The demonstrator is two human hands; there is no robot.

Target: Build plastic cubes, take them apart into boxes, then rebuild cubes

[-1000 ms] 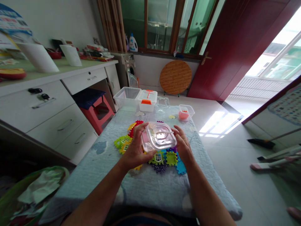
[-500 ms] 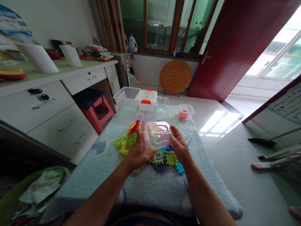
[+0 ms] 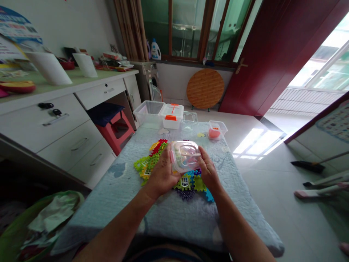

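Note:
I hold a small clear plastic box with a lid (image 3: 185,155) above the table, between both hands. My left hand (image 3: 161,174) grips its left side, fingers curled around the edge near a pink latch. On the box's right side my right hand (image 3: 207,171) has its fingers pressed against the lid and wall. Pale items show dimly inside the box. Under and around it lies a pile of colourful interlocking toy tiles (image 3: 148,163) on the table covered with a light blue cloth (image 3: 169,214).
At the table's far end stand an empty clear bin (image 3: 148,111), a white box with an orange latch (image 3: 171,116), a clear lid (image 3: 189,119) and a small tub holding something orange (image 3: 216,130). White drawers (image 3: 68,127) and a red stool (image 3: 114,125) are on the left; tiled floor (image 3: 272,182) lies to the right.
The lid, tilted on the box a second ago, now sits flat on it. Both hands have closed in around the box and moved it slightly away from me.

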